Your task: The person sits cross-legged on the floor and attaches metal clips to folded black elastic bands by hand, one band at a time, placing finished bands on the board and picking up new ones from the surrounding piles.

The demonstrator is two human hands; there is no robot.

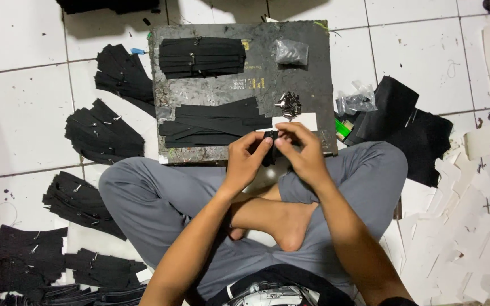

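The person sits cross-legged on the white tiled floor (24, 102) in grey trousers, bare feet tucked in; above the knees the left hand (246, 160) and the right hand (304, 153) meet, each with fingers curled and pinched closed on a small black fabric strap piece (270, 136) held between them, just at the near edge of the dark grey worn board (319, 85); how the piece is folded I cannot tell.

On the board, nearest the hands, lies a white rectangular paper strip (304, 120) with a small heap of silver metal clips (289, 105) touching its far edge; to the left a loose spread of long black flat strips (214, 123); further off, a tidy stack of black straps with metal fittings (201, 56); at the far right corner, a small clear plastic bag (290, 51) whose contents look grey and cannot be made out; a faded pale printed label (252, 84) sits mid-board.

Right of the board, a crumpled clear plastic bag (357, 102), a bright green small object (342, 128), then black fabric sheets (409, 127); white paper scraps (460, 226) litter the right floor; bundles of finished black straps (103, 133) lie in piles on the left floor.
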